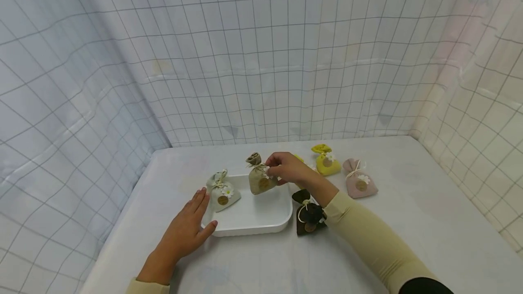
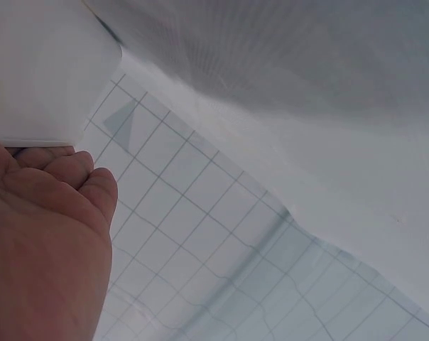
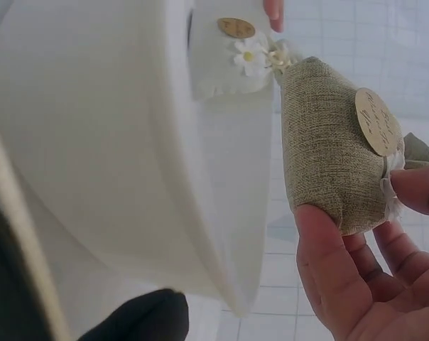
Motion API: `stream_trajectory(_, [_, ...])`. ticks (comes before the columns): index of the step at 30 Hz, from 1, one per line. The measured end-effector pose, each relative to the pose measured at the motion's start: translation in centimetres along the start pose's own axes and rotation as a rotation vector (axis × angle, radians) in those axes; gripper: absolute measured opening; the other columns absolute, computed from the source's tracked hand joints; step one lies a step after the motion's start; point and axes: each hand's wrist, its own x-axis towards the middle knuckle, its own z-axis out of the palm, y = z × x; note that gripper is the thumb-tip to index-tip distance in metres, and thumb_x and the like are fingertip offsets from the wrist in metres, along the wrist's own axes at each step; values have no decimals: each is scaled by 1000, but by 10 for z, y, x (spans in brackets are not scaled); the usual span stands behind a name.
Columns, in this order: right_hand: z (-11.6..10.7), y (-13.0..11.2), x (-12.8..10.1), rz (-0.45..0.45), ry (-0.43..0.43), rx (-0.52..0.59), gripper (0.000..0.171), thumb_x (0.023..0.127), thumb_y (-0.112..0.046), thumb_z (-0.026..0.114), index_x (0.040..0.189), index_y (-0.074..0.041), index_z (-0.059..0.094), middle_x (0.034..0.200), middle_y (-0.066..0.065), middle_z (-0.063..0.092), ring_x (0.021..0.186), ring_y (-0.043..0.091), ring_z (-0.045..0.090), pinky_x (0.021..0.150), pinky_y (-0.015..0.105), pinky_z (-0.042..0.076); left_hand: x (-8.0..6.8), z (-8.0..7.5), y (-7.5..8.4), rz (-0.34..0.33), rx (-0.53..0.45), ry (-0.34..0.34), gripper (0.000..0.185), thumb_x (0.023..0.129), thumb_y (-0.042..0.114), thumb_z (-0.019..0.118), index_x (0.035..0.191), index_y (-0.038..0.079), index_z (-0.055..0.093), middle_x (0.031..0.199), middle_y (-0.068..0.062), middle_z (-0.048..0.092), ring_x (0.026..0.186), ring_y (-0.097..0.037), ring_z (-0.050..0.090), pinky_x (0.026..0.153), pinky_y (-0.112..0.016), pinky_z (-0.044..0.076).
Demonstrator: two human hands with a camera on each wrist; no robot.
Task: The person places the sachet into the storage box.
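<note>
A beige-brown sachet bag (image 1: 260, 180) with a round tag and white flower hangs over the white tray (image 1: 253, 228). My right hand (image 1: 286, 167) pinches its side between thumb and fingers, as the right wrist view shows with the sachet (image 3: 335, 142) up close. My left hand (image 1: 188, 226) rests against the tray's left edge, fingers fairly straight; in the left wrist view the hand (image 2: 51, 234) touches the tray wall (image 2: 44, 78). A pale grey-green sachet (image 1: 222, 192) with a daisy lies in the tray's left part, near the left fingertips.
Right of the tray lie a dark brown sachet (image 1: 308, 217) with a black flower, a yellow sachet (image 1: 328, 164) and a pink sachet (image 1: 361, 185). Another yellow thing is mostly hidden behind the right hand. Checked cloth (image 1: 286, 58) hangs around the white table (image 1: 416, 221).
</note>
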Motion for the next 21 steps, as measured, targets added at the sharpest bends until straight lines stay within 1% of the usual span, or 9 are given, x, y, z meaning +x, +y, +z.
stream_trajectory(5, [5,0,10,-13,-29,4,22,93,-12,66,113,-6,63,106,10,61,93,23,62,71,39,59,0,-1,1,-3,1,-3,78,96,43,59,150,-8,34,159,-20,27,147,-36,25,113,-54,30])
stream_trajectory(10, [10,-6,15,-9,-41,10,21,92,-10,66,112,-5,62,106,11,61,94,23,63,69,38,60,0,-2,2,-8,0,-11,77,96,41,59,150,-8,34,160,-20,27,147,-36,24,113,-55,30])
stream_trajectory(16, [15,-9,23,14,-65,20,20,92,-9,65,111,-3,62,105,12,61,93,24,63,68,38,60,1,-3,3,-18,0,-20,77,96,41,59,150,-8,34,160,-19,26,147,-36,24,113,-55,29])
stream_trajectory(21, [22,-8,28,34,-84,8,21,91,-8,66,110,-3,61,104,12,61,90,23,64,68,41,60,0,-3,3,-20,1,-18,77,96,42,59,150,-8,34,160,-20,26,147,-36,24,113,-55,29])
